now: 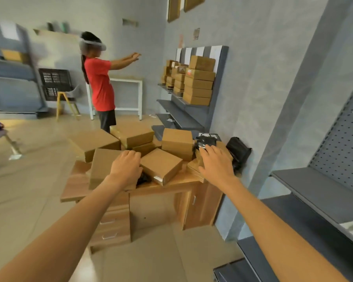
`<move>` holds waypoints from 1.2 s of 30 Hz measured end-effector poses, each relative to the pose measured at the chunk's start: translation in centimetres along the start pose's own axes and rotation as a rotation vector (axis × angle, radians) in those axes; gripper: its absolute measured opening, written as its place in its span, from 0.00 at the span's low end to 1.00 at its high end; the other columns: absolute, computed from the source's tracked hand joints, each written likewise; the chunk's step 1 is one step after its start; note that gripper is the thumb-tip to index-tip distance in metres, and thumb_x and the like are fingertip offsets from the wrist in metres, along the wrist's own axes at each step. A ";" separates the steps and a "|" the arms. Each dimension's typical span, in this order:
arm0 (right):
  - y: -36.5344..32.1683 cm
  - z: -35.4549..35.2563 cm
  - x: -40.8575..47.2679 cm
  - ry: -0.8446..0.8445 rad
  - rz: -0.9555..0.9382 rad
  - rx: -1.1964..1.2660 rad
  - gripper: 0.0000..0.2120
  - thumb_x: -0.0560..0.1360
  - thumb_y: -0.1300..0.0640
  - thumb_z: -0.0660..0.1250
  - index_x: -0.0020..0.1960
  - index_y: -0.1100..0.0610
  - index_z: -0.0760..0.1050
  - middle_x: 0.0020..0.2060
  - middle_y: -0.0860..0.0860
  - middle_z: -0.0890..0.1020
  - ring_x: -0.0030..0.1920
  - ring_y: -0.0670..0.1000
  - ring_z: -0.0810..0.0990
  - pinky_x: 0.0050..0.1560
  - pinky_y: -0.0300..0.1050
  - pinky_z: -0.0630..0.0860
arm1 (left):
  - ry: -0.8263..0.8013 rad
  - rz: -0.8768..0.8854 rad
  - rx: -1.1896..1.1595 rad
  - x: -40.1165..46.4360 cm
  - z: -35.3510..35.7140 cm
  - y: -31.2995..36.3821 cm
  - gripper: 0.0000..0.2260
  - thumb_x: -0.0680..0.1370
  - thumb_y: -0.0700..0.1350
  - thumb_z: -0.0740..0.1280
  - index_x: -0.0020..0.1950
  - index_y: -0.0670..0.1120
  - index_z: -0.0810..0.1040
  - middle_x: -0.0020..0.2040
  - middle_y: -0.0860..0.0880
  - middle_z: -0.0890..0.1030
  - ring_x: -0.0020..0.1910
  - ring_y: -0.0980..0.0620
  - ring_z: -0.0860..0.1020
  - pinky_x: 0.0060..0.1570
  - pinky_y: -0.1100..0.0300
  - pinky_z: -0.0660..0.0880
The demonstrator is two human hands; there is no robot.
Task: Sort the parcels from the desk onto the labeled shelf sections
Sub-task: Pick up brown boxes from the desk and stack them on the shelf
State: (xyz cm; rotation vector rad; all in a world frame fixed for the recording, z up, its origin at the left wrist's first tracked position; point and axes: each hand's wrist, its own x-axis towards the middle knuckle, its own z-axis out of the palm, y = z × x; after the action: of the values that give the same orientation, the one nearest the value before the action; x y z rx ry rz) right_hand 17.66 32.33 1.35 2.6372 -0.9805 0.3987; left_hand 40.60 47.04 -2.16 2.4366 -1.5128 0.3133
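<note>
A wooden desk carries several brown cardboard parcels piled loosely. My left hand reaches over a large flat parcel at the desk's front left, fingers curled down beside a smaller tilted parcel. My right hand hovers with straight, spread fingers over the right side of the pile, its fingertips near a black wrapped packet. Neither hand plainly holds anything. A grey shelf unit stands at the right.
A person in a red shirt stands behind the desk, arms stretched toward another grey shelf stacked with parcels. A black pouch leans on the wall. Chairs, a white table and black crates stand at the back left.
</note>
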 end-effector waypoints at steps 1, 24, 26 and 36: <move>-0.7 0.8 1.5 0.005 -0.023 0.013 0.28 0.76 0.51 0.64 0.73 0.59 0.63 0.71 0.56 0.69 0.71 0.56 0.65 0.71 0.51 0.62 | 0.007 -0.024 0.018 0.5 0.2 -1.2 0.18 0.80 0.49 0.61 0.68 0.45 0.69 0.67 0.46 0.73 0.69 0.46 0.68 0.66 0.54 0.66; -11.8 20.0 20.2 -0.245 -0.250 0.340 0.30 0.78 0.50 0.65 0.75 0.55 0.58 0.73 0.53 0.65 0.73 0.53 0.62 0.69 0.47 0.64 | -0.250 -0.514 0.132 6.1 11.0 -18.4 0.21 0.79 0.48 0.62 0.70 0.42 0.67 0.68 0.44 0.71 0.67 0.43 0.68 0.61 0.52 0.69; -12.5 21.7 20.5 -0.297 -0.251 0.340 0.30 0.78 0.49 0.64 0.75 0.56 0.58 0.73 0.53 0.65 0.73 0.53 0.62 0.69 0.47 0.65 | -0.286 -0.537 0.125 6.3 12.3 -19.5 0.21 0.79 0.48 0.62 0.70 0.42 0.67 0.68 0.44 0.71 0.67 0.43 0.68 0.61 0.51 0.70; -16.3 29.0 22.9 -0.503 -0.191 0.368 0.30 0.79 0.48 0.63 0.76 0.57 0.58 0.72 0.53 0.66 0.72 0.54 0.63 0.69 0.48 0.64 | -0.399 -0.588 0.042 9.0 18.5 -24.9 0.23 0.78 0.50 0.65 0.70 0.43 0.66 0.67 0.43 0.72 0.66 0.42 0.69 0.59 0.50 0.71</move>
State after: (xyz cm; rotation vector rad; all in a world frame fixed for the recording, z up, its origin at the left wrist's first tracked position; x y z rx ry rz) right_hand 49.60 20.03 -19.97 3.2236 -0.8332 -0.1599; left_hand 67.80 44.02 -19.35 2.9516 -0.8286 -0.2735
